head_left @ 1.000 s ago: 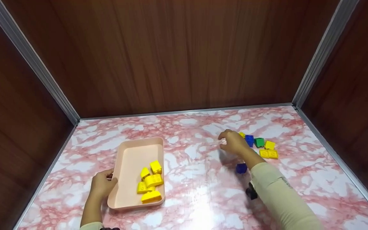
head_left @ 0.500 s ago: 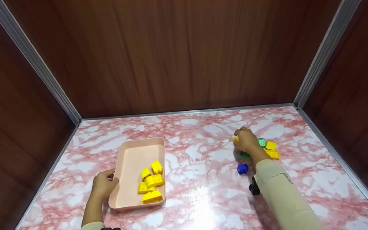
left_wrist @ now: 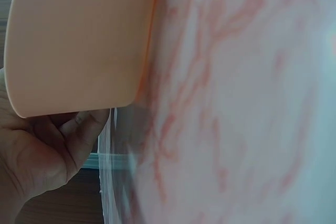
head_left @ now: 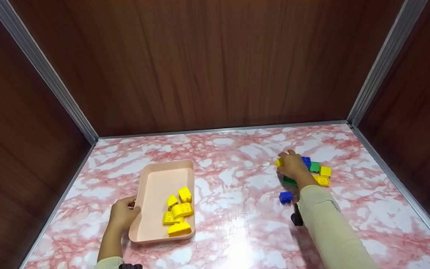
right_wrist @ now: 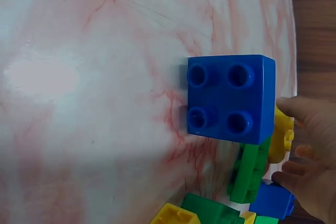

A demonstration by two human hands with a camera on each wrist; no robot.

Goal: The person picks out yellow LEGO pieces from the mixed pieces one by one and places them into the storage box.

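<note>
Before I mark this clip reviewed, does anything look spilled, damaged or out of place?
Nothing looks spilled or damaged. Only one lone blue block looks slightly astray: it sits on the marbled tabletop, apart from the block cluster by the right hand.

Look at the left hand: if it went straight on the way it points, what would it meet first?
Most likely the left wall of the peach tray, which the left hand grips, though the head view leaves depth partly unclear.
</note>
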